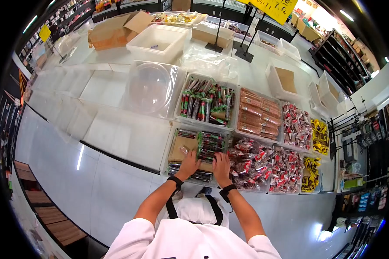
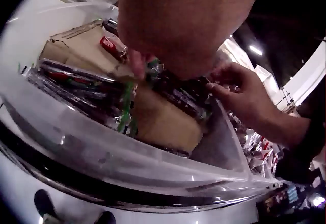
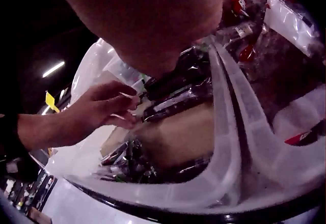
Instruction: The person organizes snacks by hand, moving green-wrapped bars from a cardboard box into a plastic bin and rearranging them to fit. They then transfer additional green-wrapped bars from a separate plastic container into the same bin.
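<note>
Dark long packs with green wrapper ends [image 1: 211,142] lie in rows in a clear bin [image 1: 165,160] in front of the person. My left hand [image 1: 189,166] holds the left end of a dark pack [image 3: 175,102], fingers bent round the wrapper end. At its other end is my right hand [image 1: 221,169], its thumb and fingers pinching there in the left wrist view; my palms hide part of the pack. Brown cardboard [image 2: 165,119] shows under the packs, and a small clear-and-red packet [image 1: 184,150] rests on it.
Right of the bin stand bins of red-and-white packets [image 1: 250,166] and yellow packets [image 1: 310,172]. Behind are a bin of dark packs [image 1: 207,101] and one of orange-brown packs [image 1: 258,113]. A clear lid [image 1: 151,88] lies at the back left.
</note>
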A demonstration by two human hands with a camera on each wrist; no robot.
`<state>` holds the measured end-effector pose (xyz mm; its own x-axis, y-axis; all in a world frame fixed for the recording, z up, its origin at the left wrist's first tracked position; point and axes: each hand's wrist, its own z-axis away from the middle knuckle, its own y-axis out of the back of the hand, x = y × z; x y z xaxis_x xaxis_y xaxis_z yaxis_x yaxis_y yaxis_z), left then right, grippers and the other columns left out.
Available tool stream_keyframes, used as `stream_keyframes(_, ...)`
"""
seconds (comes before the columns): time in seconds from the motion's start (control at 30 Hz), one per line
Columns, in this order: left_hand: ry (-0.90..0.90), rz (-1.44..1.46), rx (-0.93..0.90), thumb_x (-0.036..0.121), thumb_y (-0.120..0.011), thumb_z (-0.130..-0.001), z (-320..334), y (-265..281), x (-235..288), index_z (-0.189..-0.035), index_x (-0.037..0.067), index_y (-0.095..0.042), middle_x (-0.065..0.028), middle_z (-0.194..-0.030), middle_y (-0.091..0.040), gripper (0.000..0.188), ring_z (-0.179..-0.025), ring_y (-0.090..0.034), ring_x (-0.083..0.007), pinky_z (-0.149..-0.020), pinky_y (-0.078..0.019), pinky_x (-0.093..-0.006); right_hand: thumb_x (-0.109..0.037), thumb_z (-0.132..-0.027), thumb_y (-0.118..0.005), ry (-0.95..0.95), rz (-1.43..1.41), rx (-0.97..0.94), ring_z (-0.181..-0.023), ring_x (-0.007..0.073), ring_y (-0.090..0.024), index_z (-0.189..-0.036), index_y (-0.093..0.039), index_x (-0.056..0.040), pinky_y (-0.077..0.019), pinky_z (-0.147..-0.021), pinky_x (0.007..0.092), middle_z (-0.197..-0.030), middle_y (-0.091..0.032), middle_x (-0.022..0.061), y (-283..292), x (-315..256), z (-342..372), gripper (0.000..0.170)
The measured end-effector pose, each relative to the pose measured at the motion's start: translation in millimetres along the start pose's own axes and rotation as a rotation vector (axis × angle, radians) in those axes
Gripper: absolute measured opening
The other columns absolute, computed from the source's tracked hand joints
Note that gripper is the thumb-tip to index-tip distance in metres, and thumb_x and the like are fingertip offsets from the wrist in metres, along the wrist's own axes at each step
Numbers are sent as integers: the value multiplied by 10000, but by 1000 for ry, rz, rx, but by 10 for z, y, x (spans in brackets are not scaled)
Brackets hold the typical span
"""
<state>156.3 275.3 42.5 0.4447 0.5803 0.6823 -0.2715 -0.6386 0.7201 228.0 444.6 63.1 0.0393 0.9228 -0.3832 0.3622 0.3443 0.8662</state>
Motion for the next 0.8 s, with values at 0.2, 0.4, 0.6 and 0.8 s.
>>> stream_keyframes(0.2, -203, -130, -427, 120, -625, -765, 179, 126, -120, -954, 6, -513, -186, -907, -562, 248, -915, -553, -370, -784, -467, -449, -164, -747, -671, 305, -128, -564, -824, 330, -631, -821, -614, -5, -521, -721, 415, -847, -641, 134, -373, 106, 242, 185)
stream_keyframes(0.4, -509, -347, -439, 99, -647, -690, 235, -179, -321, -958, 16, -594, -112, -952, -603, 286, -988, -571, -284, -845, -479, -389, -240, -649, -751, 198, 179, -806, -831, 327, -644, -843, -668, -29, -530, -764, 415, -842, -658, 186, -571, -36, 290, 299)
stream_keyframes(0.6, -237, -125, -369, 123, -635, -742, 242, 285, -433, -1084, 60, -571, -145, -1011, -595, 353, -952, -577, -344, -819, -486, -417, -229, -681, -748, 169, 117, -742, -826, 322, -659, -844, -676, -23, -545, -730, 415, -854, -669, 175, -549, -15, 352, 272)
stream_keyframes(0.8, -388, -228, -412, 312, -772, -587, 258, 724, -719, -1169, -6, -534, -178, -1095, -572, 704, -1023, -559, -347, -883, -467, -422, -295, -783, -676, 97, 74, -856, -840, 347, -641, -1014, -628, -29, -520, -772, 434, -857, -667, 186, -605, 5, 318, 355)
